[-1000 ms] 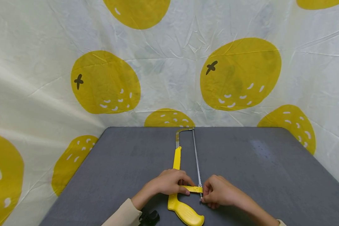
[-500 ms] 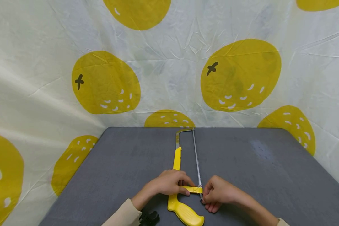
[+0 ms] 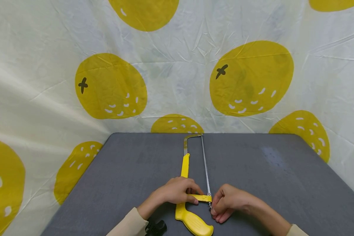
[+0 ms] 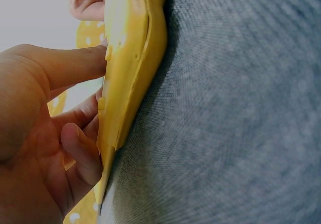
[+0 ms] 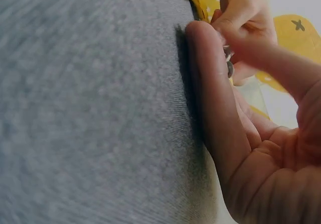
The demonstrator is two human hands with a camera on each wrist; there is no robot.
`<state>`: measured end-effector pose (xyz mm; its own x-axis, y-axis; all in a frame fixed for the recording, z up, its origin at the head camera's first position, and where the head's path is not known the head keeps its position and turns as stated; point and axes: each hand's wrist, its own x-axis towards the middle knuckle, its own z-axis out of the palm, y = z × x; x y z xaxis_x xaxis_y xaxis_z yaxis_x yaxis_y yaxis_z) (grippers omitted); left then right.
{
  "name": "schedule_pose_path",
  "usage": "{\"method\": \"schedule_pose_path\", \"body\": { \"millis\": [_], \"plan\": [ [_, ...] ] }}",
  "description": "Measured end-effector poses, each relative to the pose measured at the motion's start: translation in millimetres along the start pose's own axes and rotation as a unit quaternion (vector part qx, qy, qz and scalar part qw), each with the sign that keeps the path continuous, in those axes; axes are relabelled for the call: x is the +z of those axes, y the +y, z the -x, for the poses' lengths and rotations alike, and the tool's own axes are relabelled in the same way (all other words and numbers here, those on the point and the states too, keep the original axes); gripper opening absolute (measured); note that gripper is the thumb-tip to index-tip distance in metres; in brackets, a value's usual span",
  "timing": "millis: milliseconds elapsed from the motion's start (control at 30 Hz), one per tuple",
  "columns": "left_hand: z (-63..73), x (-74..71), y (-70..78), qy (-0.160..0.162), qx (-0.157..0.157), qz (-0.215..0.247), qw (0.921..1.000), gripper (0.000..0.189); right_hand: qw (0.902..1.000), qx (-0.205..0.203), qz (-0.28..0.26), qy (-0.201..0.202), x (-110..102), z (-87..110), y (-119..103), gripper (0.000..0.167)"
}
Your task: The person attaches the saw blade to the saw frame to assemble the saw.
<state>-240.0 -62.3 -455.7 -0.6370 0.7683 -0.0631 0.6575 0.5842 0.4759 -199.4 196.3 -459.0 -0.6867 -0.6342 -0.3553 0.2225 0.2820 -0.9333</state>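
A hacksaw (image 3: 194, 223) with a yellow handle and frame lies flat on the grey tabletop, its thin silver blade (image 3: 206, 164) running away along the right side. My left hand (image 3: 178, 190) holds the saw's yellow crossbar (image 3: 203, 198) between thumb and fingers. Just below the crossbar's right end, my right hand (image 3: 228, 202) pinches the small metal wing nut (image 3: 210, 206) with thumb and index finger. In the right wrist view the other fingers stretch along the table, and part of the wing nut (image 5: 229, 67) shows behind them. Fingertips hide the rest of it.
The grey table (image 3: 141, 164) reaches back to a white curtain (image 3: 177, 82) printed with yellow fruit. A black object (image 3: 157, 227) sits under the left wrist at the front edge. The saw's far end lies close to the table's back edge.
The right thumb and index finger have turned and slid slightly at the wing nut, while the lower fingers of that hand have straightened. The left hand and hacksaw have stayed in place.
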Motion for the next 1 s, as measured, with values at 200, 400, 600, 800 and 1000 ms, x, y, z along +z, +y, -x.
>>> {"method": "schedule_pose_path", "body": {
  "millis": [200,400,600,800,1000],
  "plan": [
    [0.4,-0.7,0.9,-0.002,-0.003,0.001,1.0,0.028,0.9996,0.023,-0.014,0.004,1.6,0.3,-1.4,0.028],
    [1.2,-0.9,1.9,-0.003,-0.005,-0.001,1.0,0.028,0.9996,0.014,-0.025,-0.008,1.2,0.0,0.0,0.021],
    [0.9,-0.2,1.1,-0.004,-0.005,-0.001,1.0,0.028,0.9985,0.007,-0.043,-0.034,-2.7,0.0,1.7,0.021],
    [0.9,-0.3,1.8,-0.004,-0.005,0.0,1.0,0.028,0.9979,0.01,-0.052,-0.037,-5.2,-1.4,5.2,0.019],
    [1.9,-0.3,2.1,-0.004,-0.004,0.002,1.0,0.027,0.9975,0.012,-0.051,-0.047,-6.0,-2.0,6.1,0.019]
  ]
}}
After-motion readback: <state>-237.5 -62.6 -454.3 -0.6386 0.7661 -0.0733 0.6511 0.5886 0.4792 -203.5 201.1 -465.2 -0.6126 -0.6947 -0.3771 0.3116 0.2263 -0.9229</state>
